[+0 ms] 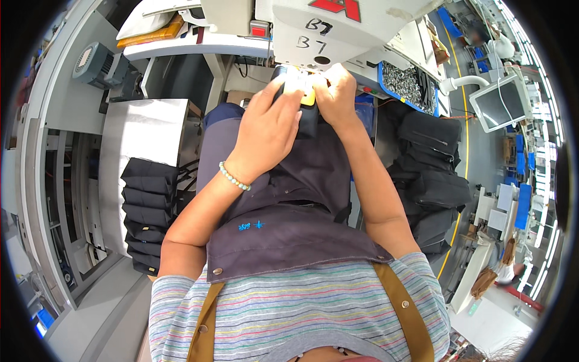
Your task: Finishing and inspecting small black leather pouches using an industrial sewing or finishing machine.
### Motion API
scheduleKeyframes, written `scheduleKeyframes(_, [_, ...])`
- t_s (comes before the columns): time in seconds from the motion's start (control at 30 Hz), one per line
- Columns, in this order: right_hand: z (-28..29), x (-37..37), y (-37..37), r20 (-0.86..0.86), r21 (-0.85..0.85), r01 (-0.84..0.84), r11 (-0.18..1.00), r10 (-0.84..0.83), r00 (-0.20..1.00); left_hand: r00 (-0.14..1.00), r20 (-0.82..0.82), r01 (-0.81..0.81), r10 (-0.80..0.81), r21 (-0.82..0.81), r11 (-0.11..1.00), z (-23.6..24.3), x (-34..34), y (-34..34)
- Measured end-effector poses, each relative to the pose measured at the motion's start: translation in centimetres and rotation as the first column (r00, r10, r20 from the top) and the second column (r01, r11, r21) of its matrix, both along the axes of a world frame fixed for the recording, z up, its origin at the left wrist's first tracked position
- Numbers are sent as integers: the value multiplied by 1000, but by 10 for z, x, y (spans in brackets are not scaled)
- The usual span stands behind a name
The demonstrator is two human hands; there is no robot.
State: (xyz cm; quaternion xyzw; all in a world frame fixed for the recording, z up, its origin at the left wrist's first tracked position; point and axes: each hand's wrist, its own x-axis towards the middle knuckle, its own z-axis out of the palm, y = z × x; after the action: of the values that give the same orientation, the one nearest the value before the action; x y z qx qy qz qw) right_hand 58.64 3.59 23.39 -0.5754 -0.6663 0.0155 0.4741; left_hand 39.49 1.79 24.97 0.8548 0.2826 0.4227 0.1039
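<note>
gripping or merely pressing, cannot tell which in the glare, with left hand (265, 123) and right hand (338, 96) on a black fabric piece (309, 122) at the near edge of the white machine head (356, 30).

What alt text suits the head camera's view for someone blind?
A person's left hand and right hand touch a black item, partly hidden by glare, at a white machine. Black pieces lie in a row on the left; dark zippered items are piled on the right.

black piece (309, 123), dark purple-grey apron (289, 247), grey shirt (289, 301) with multicoloured stripes, mustard-brown straps (405, 301), red switch (259, 29)
</note>
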Motion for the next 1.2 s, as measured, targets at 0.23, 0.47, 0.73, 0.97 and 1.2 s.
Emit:
scheduleKeyframes(0.23, [-4,3,3,2,-21,-31,999,31,1000,991,-131,15,9,183,983,-2,11,3])
scheduleKeyframes(0.47, [-3,0,-2,-61,-53,-54,997,51,997,990,-142,32,-13,136,990,2,10,3])
scheduleKeyframes(0.73, [-3,1,-5,-47,-39,-51,998,49,998,995,-95,46,-34,123,991,-2,11,-2])
scheduleKeyframes(0.97, [-9,3,-1,-108,31,-72,997,75,991,997,-21,78,-77,14,997,14,1,1])
scheduleKeyframes(1.2, [-21,18,23,408,309,-189,932,50,912,478,801,876,-361,-402,268,113,-11,-35])
